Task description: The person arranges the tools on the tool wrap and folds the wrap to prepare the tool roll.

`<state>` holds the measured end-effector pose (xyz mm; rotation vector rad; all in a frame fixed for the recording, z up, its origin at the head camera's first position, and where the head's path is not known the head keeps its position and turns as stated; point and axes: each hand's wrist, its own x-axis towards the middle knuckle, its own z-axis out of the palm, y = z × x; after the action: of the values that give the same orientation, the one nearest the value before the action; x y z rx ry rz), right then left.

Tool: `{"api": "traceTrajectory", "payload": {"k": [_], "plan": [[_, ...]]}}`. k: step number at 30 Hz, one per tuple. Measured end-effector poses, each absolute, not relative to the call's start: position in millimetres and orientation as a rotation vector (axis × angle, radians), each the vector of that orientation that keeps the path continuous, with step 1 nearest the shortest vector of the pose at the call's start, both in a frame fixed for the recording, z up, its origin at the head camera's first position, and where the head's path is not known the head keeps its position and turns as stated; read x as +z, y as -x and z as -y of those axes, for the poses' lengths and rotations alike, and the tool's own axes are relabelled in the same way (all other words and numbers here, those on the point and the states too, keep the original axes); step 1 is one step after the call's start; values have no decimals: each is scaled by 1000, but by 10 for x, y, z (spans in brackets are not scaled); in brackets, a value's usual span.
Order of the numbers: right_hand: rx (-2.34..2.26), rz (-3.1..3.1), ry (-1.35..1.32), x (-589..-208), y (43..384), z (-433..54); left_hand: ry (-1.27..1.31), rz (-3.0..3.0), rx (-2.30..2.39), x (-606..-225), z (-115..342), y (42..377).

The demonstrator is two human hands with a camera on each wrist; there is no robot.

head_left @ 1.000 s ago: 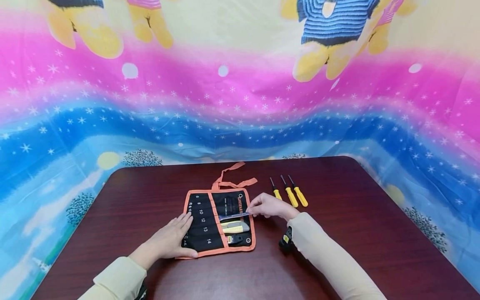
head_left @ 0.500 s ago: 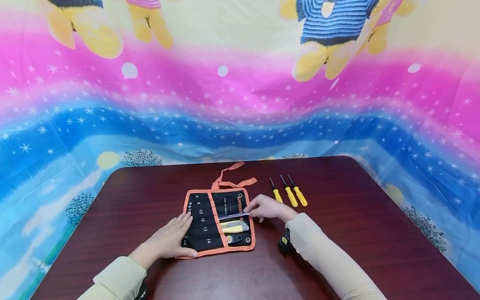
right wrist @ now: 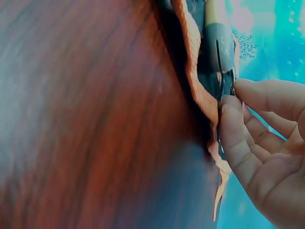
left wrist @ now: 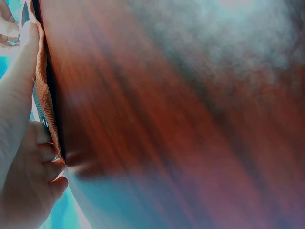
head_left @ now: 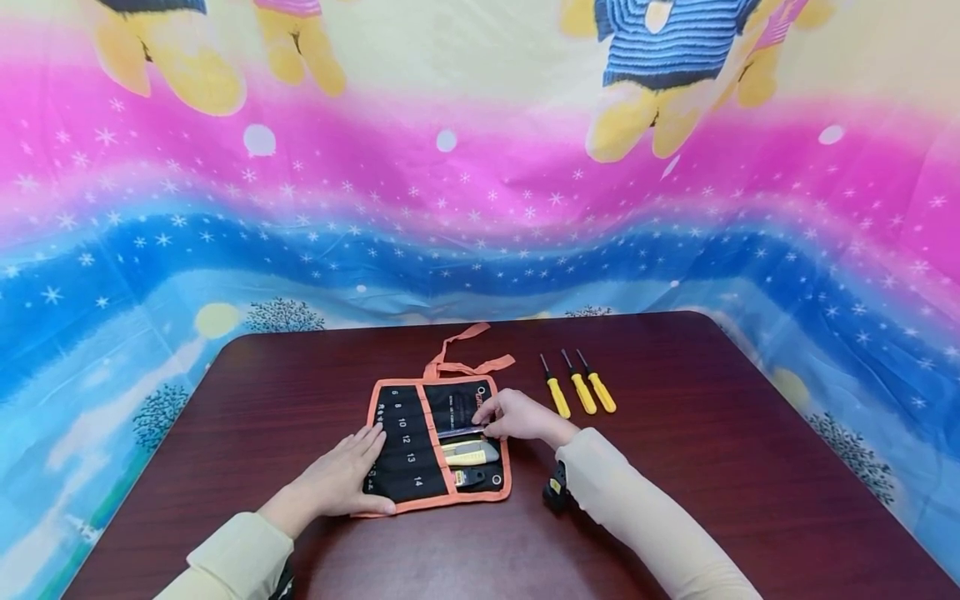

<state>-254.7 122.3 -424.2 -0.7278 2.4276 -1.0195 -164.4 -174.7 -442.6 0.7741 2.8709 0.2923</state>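
Note:
A black tool pouch (head_left: 397,467) with orange edging and printed sizes lies unrolled on the table. My left hand (head_left: 337,477) rests flat on its left side, fingers straight, thumb near the bottom edge. At the right side, my right hand (head_left: 519,417) pinches the end of a slim, shiny metal tool (head_left: 457,432) between thumb and fingertips. That tool's other end sits in a pouch pocket; its exact kind is unclear. Just below it is a pale-yellow and grey utility knife (head_left: 472,454), pocketed too. Lowest is a black-ended item (head_left: 470,478) with a yellow label.
Three yellow-handled screwdrivers, including the rightmost screwdriver (head_left: 602,392), lie on the dark red wooden table (head_left: 645,450) right of the pouch. Orange tie straps (head_left: 472,367) trail from the pouch's far edge. A printed cloth (head_left: 480,208) hangs behind the table.
My right hand has moved left over the pouch, and the slim metal tool sits deeper in its pocket. More of the left screwdriver's handle shows now. My left hand has stayed put.

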Motion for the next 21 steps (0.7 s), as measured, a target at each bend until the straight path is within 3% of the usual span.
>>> {"api": "traceTrajectory", "payload": {"k": [21], "plan": [[-927,-2418,826,-4261,2537,-996,-764,-2873,297,-4425,1739,1634]]}}
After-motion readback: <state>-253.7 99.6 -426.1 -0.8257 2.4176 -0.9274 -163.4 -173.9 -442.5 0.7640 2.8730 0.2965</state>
